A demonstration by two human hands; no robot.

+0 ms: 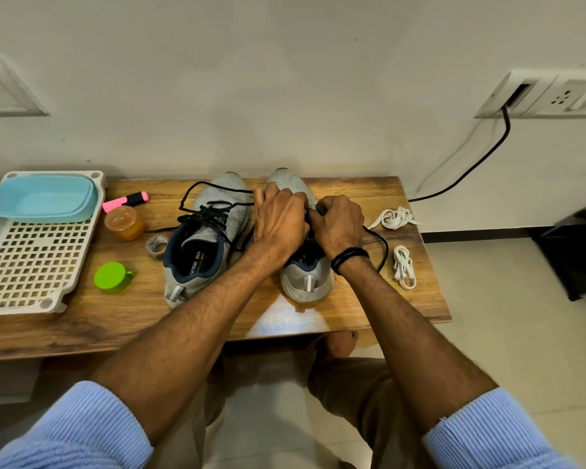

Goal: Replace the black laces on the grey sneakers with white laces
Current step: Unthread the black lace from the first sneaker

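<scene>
Two grey sneakers stand side by side on the wooden table [352,299], toes to the wall. The left sneaker [203,245] carries a loosened black lace [210,214] that loops out over its toe. Both hands sit on top of the right sneaker [305,282] and hide its lacing. My left hand [278,221] is curled over the shoe's middle. My right hand [339,225] pinches the black lace of that shoe, whose free end [381,248] trails to the right. Two bundles of white laces lie right of the shoes, one [394,218] further back, one [403,267] nearer.
On the left stand a white perforated tray [31,258] holding a blue tub [44,198], a pink highlighter [126,200], an orange jar [124,223], a tape roll [156,247] and a green cap [112,277]. A black cable [467,174] hangs from the wall socket.
</scene>
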